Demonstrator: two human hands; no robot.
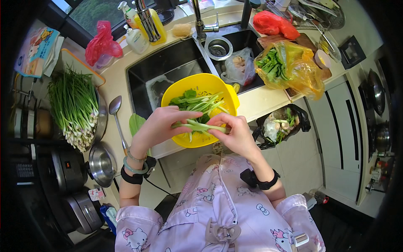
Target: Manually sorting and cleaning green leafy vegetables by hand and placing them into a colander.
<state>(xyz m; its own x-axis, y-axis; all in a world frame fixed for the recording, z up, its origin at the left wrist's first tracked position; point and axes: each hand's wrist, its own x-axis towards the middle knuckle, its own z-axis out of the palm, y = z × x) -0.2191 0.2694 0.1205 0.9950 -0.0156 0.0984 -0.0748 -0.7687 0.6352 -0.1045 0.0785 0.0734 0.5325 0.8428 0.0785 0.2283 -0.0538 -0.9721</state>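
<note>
Between my two hands is a pale green vegetable stalk, lying nearly level over the near side of a yellow colander. My left hand has the stalk's left part between thumb and fingers. At the other end, the fingertips of my right hand pinch it. Leafy greens with long stems lie in the colander beneath, partly hidden by my hands. The colander sits at the sink's front edge. A single green leaf rests on the counter, just beyond my left wrist.
Behind the colander is a black double sink with a faucet. Right stand a yellow plastic bag of greens and, lower, a black waste bag. Left are a bowl of scallions, a metal turner and a steel pot.
</note>
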